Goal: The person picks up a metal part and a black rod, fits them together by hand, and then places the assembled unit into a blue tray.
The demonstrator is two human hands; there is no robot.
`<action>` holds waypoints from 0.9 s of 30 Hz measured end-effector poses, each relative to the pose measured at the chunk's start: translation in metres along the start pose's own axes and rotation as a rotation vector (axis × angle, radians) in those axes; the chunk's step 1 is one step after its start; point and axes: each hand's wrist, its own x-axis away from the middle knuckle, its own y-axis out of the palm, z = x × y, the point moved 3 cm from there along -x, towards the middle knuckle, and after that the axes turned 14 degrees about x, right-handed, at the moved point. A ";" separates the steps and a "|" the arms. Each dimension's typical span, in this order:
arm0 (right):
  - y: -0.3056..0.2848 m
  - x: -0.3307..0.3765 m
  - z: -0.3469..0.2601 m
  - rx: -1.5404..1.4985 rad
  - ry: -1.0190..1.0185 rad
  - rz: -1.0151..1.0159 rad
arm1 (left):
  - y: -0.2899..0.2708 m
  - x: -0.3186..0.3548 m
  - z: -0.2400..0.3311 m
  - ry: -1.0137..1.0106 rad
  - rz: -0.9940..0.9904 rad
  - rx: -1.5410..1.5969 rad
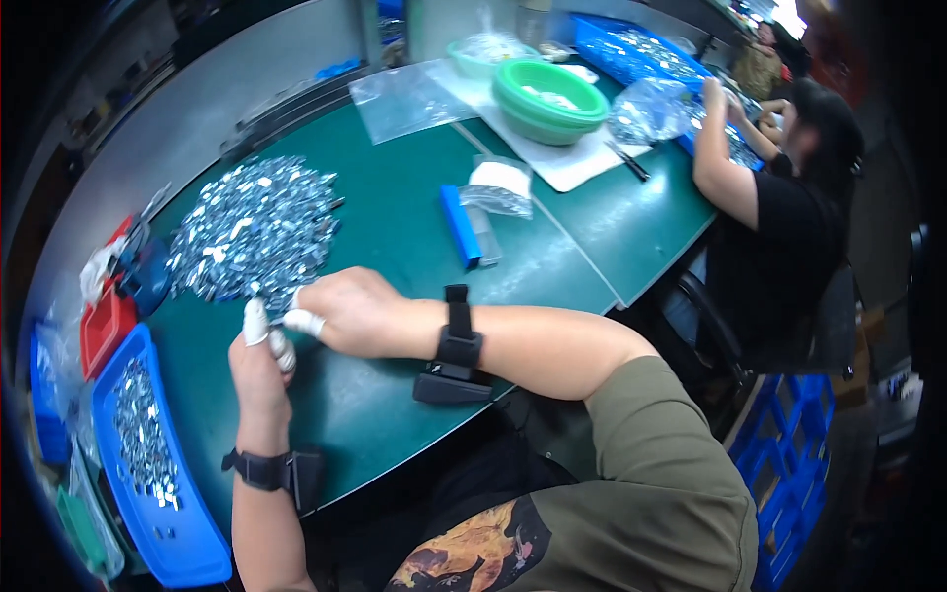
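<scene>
My left hand (259,357) is closed in a pinch, with white covers on its fingertips. Close beside it, my right hand (357,312) is curled too, its covered thumb and finger at the near edge of a heap. Whatever lies between the fingers of either hand is too small or hidden to name. The heap (258,232) is made of many small, shiny, flat metal-like pieces spread on the green tabletop (395,212). Left of my left forearm, a long blue tray (202,548) holds more of these pieces.
A blue bar-shaped block (460,227) lies beside a clear bag (501,187) with white contents. Farther back are green basins (548,104), a clear plastic sheet (409,99) and a black pen-like tool (629,163). A red bin (107,331) stands left; a co-worker (804,187) sits right.
</scene>
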 end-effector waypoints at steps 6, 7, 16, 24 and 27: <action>-0.003 -0.003 -0.005 -0.071 0.060 -0.071 | -0.001 0.002 0.002 0.165 -0.091 0.042; -0.003 0.000 -0.004 -0.111 0.081 -0.080 | -0.001 0.000 -0.001 0.163 -0.123 0.059; 0.004 0.001 -0.006 -0.627 0.267 -0.249 | -0.006 0.004 0.002 0.209 -0.215 0.102; -0.003 0.004 -0.008 -0.848 0.630 -0.543 | -0.006 0.001 0.001 0.247 -0.274 0.100; 0.005 0.005 -0.006 -0.972 0.629 -0.551 | -0.013 -0.003 0.002 0.184 -0.289 0.098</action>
